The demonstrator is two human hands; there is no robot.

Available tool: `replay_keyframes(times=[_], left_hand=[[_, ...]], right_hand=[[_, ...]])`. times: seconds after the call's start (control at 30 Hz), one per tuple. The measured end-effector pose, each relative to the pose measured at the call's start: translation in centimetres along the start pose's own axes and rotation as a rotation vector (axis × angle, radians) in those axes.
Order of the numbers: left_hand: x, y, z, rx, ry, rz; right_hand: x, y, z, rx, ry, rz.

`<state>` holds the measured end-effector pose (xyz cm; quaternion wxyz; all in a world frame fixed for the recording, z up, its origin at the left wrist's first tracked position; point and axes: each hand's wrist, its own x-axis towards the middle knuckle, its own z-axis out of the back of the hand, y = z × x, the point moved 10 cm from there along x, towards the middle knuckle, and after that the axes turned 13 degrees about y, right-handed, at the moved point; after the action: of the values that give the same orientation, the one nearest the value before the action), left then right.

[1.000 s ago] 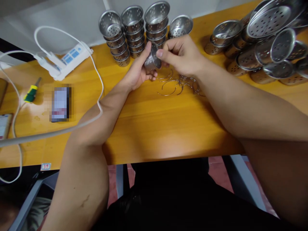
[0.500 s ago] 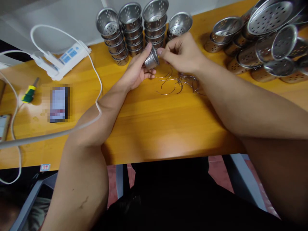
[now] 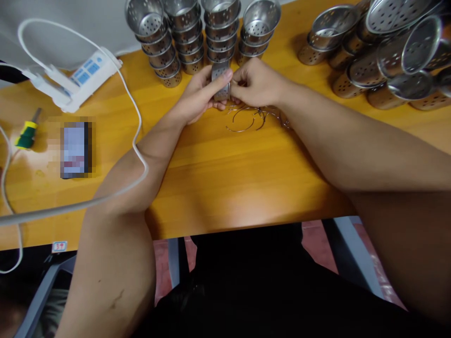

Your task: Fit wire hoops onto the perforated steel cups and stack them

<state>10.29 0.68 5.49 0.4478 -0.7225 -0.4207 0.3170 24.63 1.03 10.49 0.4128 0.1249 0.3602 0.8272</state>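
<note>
A small perforated metal cup (image 3: pixel 221 84) is tilted on its side above the table, and my left hand (image 3: pixel 200 94) holds it, thumb across its wall. My right hand (image 3: pixel 252 83) is closed at the cup's rim, its fingertips pressed together; what they pinch, if anything, is hidden. Thin curved wire pieces (image 3: pixel 243 129) lie on the wooden table just below my hands. Behind them stand several stacks of perforated metal cups (image 3: pixel 220 30).
More metal cups (image 3: pixel 366 77) are piled at the right. At the left are a white power strip (image 3: pixel 84 77) with cables, a green and yellow screwdriver (image 3: pixel 27 135) and a blurred phone (image 3: pixel 74 149). A white cable (image 3: pixel 136 126) arches over my left forearm.
The cup has turned so its side wall faces the camera. My right hand has moved left and down, against its rim. The whole view has shifted slightly.
</note>
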Motion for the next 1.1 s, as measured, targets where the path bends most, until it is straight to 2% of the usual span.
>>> replay_keyframes(times=[0.13, 0.27, 0.57, 0.73, 0.83, 0.93, 0.97, 1.03, 1.1], left_hand=[[-0.4, -0.1, -0.3, 0.035, -0.024, 0.045], [-0.4, -1.7, -1.4, 0.173, 0.062, -0.062], [0.3, -1.6, -0.8, 0.057, 0.121, -0.087], [0.9, -1.3, 0.5, 0.006, 0.044, -0.11], [0.4, -1.5, -0.1, 0.011, 0.074, -0.129], [-0.4, -2.1, -1.2, 0.044, 0.136, -0.134], [-0.6, -2.3, -1.2, 0.062, 0.124, -0.128], [-0.7, -2.4, -0.9, 0.109, 0.086, -0.085], [-0.6, -2.2, -0.6, 0.153, 0.076, -0.031]], right_hand=[[-0.2, 0.2, -0.1, -0.028, -0.005, 0.019], [-0.4, 0.7, -0.1, -0.024, -0.01, 0.032], [-0.9, 1.6, 0.8, 0.013, 0.025, 0.023], [-1.2, 2.3, 2.5, 0.15, -0.145, 0.193], [-1.4, 2.9, 2.5, 0.255, -0.164, 0.302], [-0.9, 2.7, 1.5, 0.236, -0.13, 0.315], [-0.7, 2.5, 1.4, 0.23, -0.134, 0.32], [-0.3, 2.1, 1.7, 0.227, -0.178, 0.369], [-0.3, 1.8, 3.2, 0.198, -0.277, 0.462]])
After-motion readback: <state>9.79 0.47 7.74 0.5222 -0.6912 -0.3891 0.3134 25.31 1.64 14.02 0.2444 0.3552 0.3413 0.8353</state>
